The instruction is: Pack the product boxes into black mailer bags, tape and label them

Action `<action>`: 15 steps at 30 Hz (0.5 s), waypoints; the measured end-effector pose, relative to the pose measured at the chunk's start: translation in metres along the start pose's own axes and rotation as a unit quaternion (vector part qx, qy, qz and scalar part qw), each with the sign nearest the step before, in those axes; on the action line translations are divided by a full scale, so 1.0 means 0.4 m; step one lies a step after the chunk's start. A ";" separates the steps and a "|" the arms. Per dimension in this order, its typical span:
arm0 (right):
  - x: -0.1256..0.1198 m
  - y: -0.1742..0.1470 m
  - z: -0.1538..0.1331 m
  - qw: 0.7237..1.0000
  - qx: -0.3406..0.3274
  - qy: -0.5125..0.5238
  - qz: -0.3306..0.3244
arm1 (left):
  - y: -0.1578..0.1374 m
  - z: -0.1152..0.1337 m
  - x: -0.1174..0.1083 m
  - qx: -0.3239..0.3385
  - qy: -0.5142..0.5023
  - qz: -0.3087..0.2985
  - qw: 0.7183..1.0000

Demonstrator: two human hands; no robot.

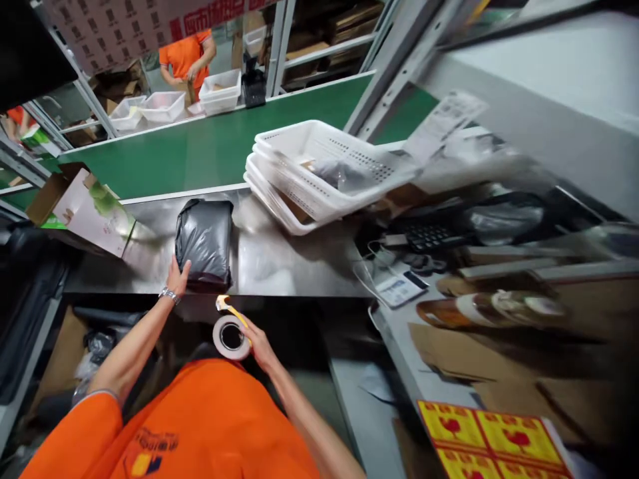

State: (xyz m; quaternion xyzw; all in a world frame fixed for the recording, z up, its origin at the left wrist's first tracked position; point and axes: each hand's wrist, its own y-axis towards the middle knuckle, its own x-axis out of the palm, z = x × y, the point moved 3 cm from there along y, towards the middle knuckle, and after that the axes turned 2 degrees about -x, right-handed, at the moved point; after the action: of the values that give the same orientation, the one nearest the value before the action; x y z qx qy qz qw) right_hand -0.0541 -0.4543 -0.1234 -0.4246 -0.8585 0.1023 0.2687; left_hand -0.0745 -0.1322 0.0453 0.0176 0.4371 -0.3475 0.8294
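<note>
A: What's biggest here?
B: The green conveyor belt (210, 150), then the steel worktable (289, 259) in front of it. A stack of white perforated baskets (319, 173) sits tilted at the table's far edge.

A: And the parcel?
B: A black plastic-wrapped parcel (204, 241) lies flat on the steel, left of the baskets. The left hand (177, 276) rests open, fingers spread against its near left corner, not gripping.

A: The other hand?
B: The right hand (257, 339) is closed on a roll of tape (231, 337) with a yellow cutter, held below the table edge, just apart from the parcel.
</note>
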 end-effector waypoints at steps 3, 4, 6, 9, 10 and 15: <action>-0.050 -0.056 0.030 0.996 0.001 0.073 0.060 | -0.119 0.027 0.115 -0.043 -0.021 -0.034 0.998; -0.075 -0.057 0.021 0.992 -0.004 0.092 0.085 | -0.152 0.043 0.155 -0.057 -0.029 -0.052 0.997; -0.130 -0.047 -0.011 0.984 -0.017 0.114 0.138 | -0.200 0.081 0.232 -0.079 -0.039 -0.086 0.992; -0.188 -0.039 -0.049 0.972 -0.037 0.124 0.195 | -0.234 0.136 0.317 -0.101 -0.037 -0.108 0.988; -0.193 -0.044 -0.050 0.969 -0.041 0.126 0.207 | -0.237 0.149 0.335 -0.111 -0.033 -0.109 0.987; -0.098 -0.137 0.045 0.978 -0.028 0.104 0.181 | -0.230 0.172 0.357 -0.132 -0.006 -0.114 0.985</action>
State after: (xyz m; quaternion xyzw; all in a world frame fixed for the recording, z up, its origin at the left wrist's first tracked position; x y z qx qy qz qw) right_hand -0.0814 -0.5178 -0.1310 -0.5889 -0.7373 0.0803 0.3213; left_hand -0.0263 -0.3050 0.0078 -0.1442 0.4737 -0.3792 0.7816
